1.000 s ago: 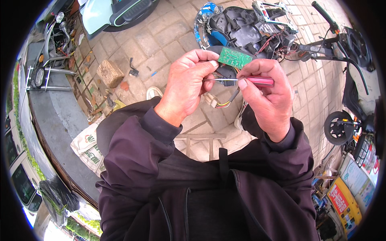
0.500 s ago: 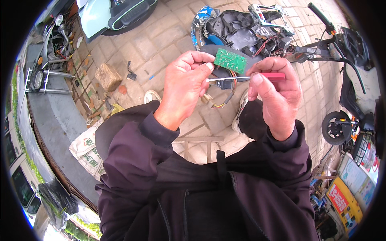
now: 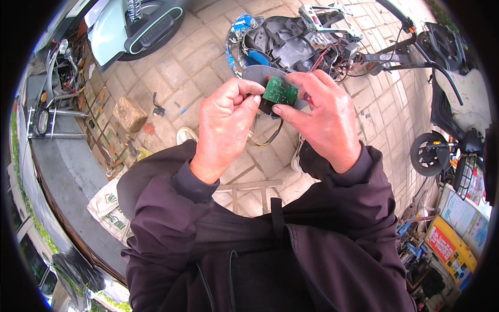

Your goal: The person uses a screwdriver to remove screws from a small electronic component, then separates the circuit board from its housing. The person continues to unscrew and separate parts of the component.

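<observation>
A small green circuit board (image 3: 279,91) is held up between my two hands, its soldered face toward me. My left hand (image 3: 224,125) pinches its left edge between thumb and fingertips. My right hand (image 3: 328,117) grips its right side, thumb at the lower edge and fingers at the upper right. A bit of red handle (image 3: 306,97) shows among the right fingers; the rest of that screwdriver is hidden by the hand. Beneath the board hang yellow and dark wires (image 3: 271,136). Whatever lies behind the board is mostly covered.
Beyond my hands, a stripped black scooter body (image 3: 291,44) with loose wiring lies on the paving. A pale green scooter part (image 3: 109,36) stands at far left. Nearer are a wooden block (image 3: 130,114) and a white sack (image 3: 110,205). A scooter wheel (image 3: 430,155) is at right.
My right hand has moved left and closed on the board. The screwdriver, plainly seen before with its shaft toward my left hand, is now almost hidden. The whole view has shifted slightly.
</observation>
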`<state>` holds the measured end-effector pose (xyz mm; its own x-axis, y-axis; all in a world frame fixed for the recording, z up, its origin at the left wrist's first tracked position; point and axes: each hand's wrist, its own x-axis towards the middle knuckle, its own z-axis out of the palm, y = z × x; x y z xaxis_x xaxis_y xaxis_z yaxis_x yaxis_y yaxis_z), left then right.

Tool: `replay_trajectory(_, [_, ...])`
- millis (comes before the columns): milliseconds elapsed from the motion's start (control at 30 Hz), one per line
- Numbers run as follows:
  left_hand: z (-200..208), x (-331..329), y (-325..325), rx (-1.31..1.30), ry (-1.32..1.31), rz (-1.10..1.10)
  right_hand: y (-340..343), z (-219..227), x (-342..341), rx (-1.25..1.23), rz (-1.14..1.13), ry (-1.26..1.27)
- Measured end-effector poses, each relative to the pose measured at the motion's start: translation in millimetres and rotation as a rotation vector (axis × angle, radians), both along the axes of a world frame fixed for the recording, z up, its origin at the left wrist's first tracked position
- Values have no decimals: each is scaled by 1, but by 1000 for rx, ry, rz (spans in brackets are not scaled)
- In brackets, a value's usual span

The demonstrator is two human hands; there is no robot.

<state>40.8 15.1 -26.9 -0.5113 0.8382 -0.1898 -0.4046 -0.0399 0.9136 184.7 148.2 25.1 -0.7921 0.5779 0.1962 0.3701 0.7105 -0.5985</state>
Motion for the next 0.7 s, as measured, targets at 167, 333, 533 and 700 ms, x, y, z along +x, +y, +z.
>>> replay_trajectory(167, [2, 2, -1, -4, 10, -22, -2, -5, 2, 60, 7, -35])
replay_trajectory(333, [2, -4, 1, -51, 64, 7, -1, -4, -3, 87, 17, 49])
replay_trajectory(533, [3, -4, 2, -41, 15, 28, 10, 10, 8, -220, -39, 61])
replay_trajectory(700, [5, -9, 2, 0, -5, 57, 17, 10, 14, -438, -35, 72])
